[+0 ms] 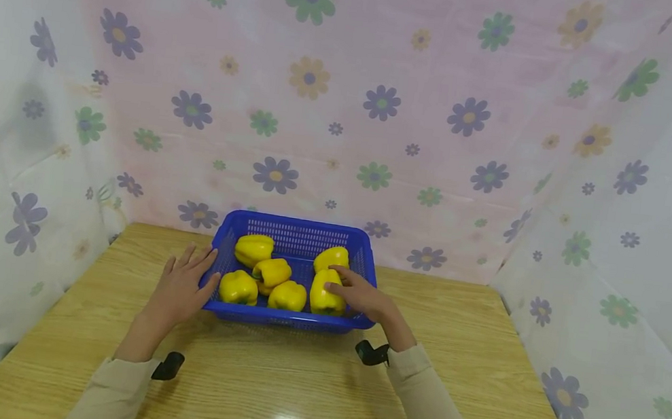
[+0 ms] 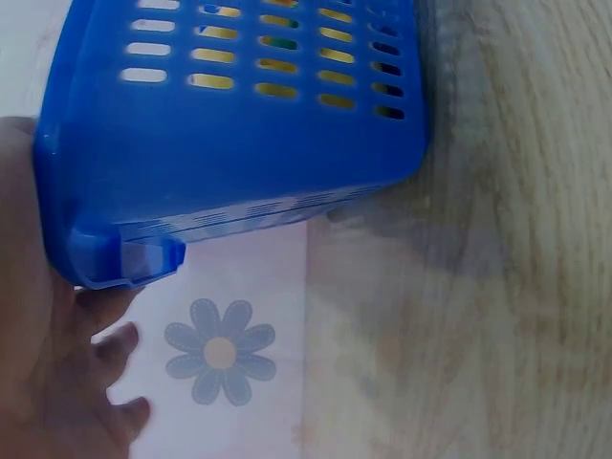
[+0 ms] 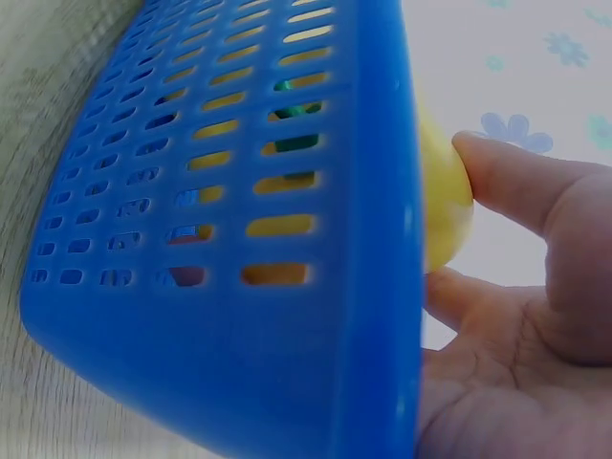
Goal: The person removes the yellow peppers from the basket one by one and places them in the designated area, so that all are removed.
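A blue plastic basket [image 1: 287, 320] holds several yellow bell peppers. Inside its right end, my right hand [image 1: 364, 296] has thumb and fingers around a yellow bell pepper [image 1: 322, 298]. The right wrist view shows the thumb tip and a fingertip against the top of that bell pepper [image 3: 445, 206], just above the rim. At the other end, my left hand [image 1: 183, 287] rests along the basket's left rim with straight, spread fingers. From the left wrist, its fingers [image 2: 115, 349] show beside the basket's handle [image 2: 143, 258]. Another bell pepper [image 1: 332, 257] lies behind the one at my right hand.
More bell peppers fill the basket's left and middle, among them one at the back left [image 1: 254, 250] and one in front [image 1: 287, 296]. The basket stands on a wooden table [image 1: 269, 373], close to a flower-patterned cloth [image 1: 330, 147] that hangs behind and along both sides.
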`<state>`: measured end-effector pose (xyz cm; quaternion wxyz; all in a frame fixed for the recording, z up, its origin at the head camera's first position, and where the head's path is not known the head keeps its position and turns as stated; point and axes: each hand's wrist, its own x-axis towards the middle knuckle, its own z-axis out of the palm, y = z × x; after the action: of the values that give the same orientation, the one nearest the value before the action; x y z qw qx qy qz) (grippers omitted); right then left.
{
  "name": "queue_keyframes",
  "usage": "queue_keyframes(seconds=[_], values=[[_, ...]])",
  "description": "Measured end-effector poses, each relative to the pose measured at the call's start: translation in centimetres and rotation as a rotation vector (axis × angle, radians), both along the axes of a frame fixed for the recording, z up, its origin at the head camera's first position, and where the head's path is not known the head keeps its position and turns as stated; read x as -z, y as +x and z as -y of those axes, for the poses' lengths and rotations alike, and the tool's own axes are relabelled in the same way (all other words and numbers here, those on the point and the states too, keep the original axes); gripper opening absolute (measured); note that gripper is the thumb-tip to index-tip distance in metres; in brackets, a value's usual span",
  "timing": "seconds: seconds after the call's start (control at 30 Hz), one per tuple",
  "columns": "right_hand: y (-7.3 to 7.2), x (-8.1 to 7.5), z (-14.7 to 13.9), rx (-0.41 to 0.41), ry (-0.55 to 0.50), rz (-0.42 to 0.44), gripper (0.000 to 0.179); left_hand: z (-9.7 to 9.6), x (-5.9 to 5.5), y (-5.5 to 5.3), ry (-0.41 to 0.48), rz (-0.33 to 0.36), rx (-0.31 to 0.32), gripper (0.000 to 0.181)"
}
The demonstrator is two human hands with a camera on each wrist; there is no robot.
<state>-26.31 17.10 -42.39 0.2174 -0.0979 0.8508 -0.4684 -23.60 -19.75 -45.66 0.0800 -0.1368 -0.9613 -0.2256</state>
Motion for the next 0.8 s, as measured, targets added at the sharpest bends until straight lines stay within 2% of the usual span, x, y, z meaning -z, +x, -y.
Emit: queue_keyframes(seconds=[0.2,0.4,0.63,0.8], values=[[0.7,-0.4,-0.5,-0.011,-0.058,-0.039,0.065,0.2,0.1,0.1,0.018,0.043,0.027,0.070],[1.0,-0.6,-1.0,-0.023,-0.115,-0.039,0.063,0.1,0.2,0.2,0.033,0.060,0.025,0.069],[1.6,-0.8,-1.1,-0.010,-0.157,-0.057,0.064,0.1,0.5,0.3,0.033,0.040,0.019,0.066],[2.2,-1.0,-1.1,0.014,-0.177,-0.069,0.065,0.1,0.9,0.4,0.064,0.018,0.009,0.063]])
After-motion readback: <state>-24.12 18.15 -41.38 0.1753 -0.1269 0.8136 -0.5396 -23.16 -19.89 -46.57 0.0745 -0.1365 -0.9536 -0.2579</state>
